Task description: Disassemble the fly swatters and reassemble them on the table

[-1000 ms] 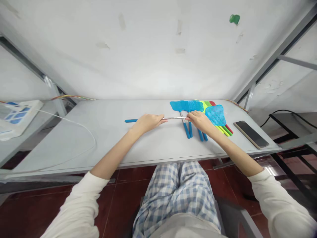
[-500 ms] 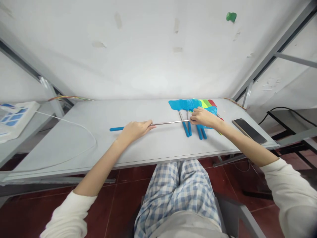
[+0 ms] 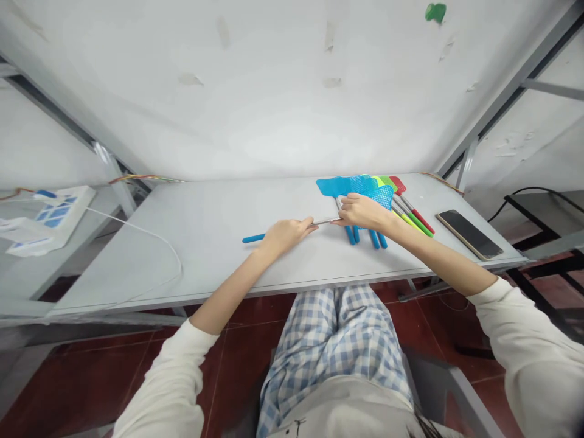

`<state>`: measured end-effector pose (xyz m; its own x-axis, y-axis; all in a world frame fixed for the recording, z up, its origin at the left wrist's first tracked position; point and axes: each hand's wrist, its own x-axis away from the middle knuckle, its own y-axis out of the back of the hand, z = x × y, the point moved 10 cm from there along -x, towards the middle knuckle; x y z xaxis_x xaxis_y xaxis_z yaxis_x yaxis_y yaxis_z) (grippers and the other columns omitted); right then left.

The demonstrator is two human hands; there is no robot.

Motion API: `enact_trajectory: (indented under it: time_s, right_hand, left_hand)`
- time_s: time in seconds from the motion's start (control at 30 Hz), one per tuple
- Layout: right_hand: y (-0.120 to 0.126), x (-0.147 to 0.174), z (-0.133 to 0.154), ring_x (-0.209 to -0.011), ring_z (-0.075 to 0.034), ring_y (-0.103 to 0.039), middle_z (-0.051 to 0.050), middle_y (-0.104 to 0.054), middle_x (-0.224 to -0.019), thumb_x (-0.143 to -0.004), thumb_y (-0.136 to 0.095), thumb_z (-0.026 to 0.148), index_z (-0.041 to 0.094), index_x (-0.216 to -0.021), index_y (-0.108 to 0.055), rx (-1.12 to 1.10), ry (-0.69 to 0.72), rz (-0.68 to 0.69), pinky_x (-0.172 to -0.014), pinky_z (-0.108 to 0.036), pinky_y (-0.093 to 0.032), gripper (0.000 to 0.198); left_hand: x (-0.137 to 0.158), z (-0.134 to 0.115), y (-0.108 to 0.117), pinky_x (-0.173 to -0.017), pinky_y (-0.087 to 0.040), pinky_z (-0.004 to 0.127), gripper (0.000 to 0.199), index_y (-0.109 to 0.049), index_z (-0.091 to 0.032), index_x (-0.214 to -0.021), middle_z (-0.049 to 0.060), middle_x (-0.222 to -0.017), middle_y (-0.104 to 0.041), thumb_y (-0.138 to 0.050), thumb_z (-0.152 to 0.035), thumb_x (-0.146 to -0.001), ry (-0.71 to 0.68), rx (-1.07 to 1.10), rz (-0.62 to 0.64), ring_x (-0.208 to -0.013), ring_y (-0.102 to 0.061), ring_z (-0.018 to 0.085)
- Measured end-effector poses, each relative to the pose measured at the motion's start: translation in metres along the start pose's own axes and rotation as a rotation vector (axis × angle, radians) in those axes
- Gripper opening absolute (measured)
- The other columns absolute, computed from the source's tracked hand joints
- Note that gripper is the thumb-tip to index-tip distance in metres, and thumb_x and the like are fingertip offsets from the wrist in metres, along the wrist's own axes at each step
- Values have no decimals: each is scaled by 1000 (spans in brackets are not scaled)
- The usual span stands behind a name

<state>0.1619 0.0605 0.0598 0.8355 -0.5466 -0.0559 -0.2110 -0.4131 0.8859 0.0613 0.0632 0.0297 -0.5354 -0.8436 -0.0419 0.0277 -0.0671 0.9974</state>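
A telescopic fly swatter [image 3: 325,221] stretches between my two hands above the table. My left hand [image 3: 286,236] is closed around it near its blue handle, which sticks out to the left. Closed on the thin metal rod further along is my right hand [image 3: 362,210]. A blue mesh head [image 3: 382,196] shows just beyond the right hand, partly covered by it. Other blue fly swatters [image 3: 333,185] lie behind and under that hand, their blue handles pointing toward me. Beside them on the right lie yellow, green and red fly swatters [image 3: 417,220].
A phone [image 3: 469,234] lies at the right end of the grey table [image 3: 205,213]. A white cable [image 3: 159,234] curves over the left side. On the left surface rests a white and blue object [image 3: 59,219]. Metal frame posts flank the table, with a wall behind.
My left hand has slid closer to my right, so less rod shows between them. The blue handle came along to the right. The camera view has shifted slightly; more of the coloured handles shows.
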Motion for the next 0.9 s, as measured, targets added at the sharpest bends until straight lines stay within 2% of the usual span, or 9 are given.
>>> enact_trajectory:
  time_s: [0.07,0.13,0.23,0.3,0.37,0.47,0.53,0.63,0.9]
  right_hand:
    - [5,0,2,-81,-22,-58,-11,-67,-68,-100,-38,42,14,-72,-68,-27,-3,-5,-75,-34,-38,50]
    - [20,7,-8,-95,-24,-59,-14,-70,-87,-97,-40,50,14,-84,-69,-71,-87,-93,-86,-37,-40,48]
    - [51,40,-54,-124,-32,-48,-17,-60,-126,-88,-49,65,15,-116,-62,-210,-422,-399,-105,-50,-32,58]
    - [52,71,-87,-130,-35,-44,-16,-57,-132,-81,-55,69,17,-125,-56,-428,-673,-563,-108,-56,-30,67]
    - [27,83,-105,-120,-34,-55,-14,-64,-121,-78,-59,69,17,-118,-60,-809,-803,-572,-103,-55,-40,65]
    - [-16,76,-101,-92,-27,-68,-10,-72,-99,-75,-66,65,18,-97,-67,-1419,-802,-476,-85,-45,-56,52]
    - [-31,78,-103,-81,-24,-71,-7,-74,-92,-70,-74,58,18,-89,-69,-1633,-826,-505,-77,-40,-59,45]
    - [-46,91,-115,-71,-21,-71,-6,-75,-87,-64,-82,49,18,-84,-70,-1735,-920,-562,-70,-36,-61,38]
    - [-83,94,-113,-70,-19,-70,-6,-75,-90,-64,-84,42,18,-87,-71,-1762,-977,-464,-68,-34,-62,36]
  left_hand:
    - [3,-2,-2,-60,-39,27,44,-60,-19,-108,10,-82,-72,-30,-50,-99,13,81,-12,-75,-69,25]
    - [7,1,0,-61,-39,27,42,-60,-20,-106,9,-84,-72,-31,-49,-99,27,145,-41,-77,-69,24]
    - [13,11,8,-61,-36,26,39,-60,-21,-99,6,-81,-71,-34,-49,-98,60,212,-87,-76,-68,22]
    - [16,18,14,-60,-35,26,38,-60,-21,-93,4,-77,-69,-34,-49,-98,102,238,-116,-74,-67,21]
    - [18,23,19,-60,-35,26,38,-59,-22,-91,3,-75,-68,-33,-49,-98,139,252,-145,-72,-66,21]
    - [22,22,22,-61,-37,25,36,-58,-22,-94,2,-75,-66,-35,-50,-96,131,298,-152,-72,-65,19]
    - [27,23,21,-61,-38,25,36,-57,-23,-99,1,-77,-66,-37,-51,-95,112,326,-126,-71,-65,19]
    - [37,31,14,-59,-38,26,35,-56,-23,-100,2,-79,-68,-33,-50,-97,107,264,-46,-68,-65,20]
    - [39,24,0,-62,-42,29,36,-52,-19,-112,11,-91,-73,-27,-41,-100,71,28,86,-78,-69,26]
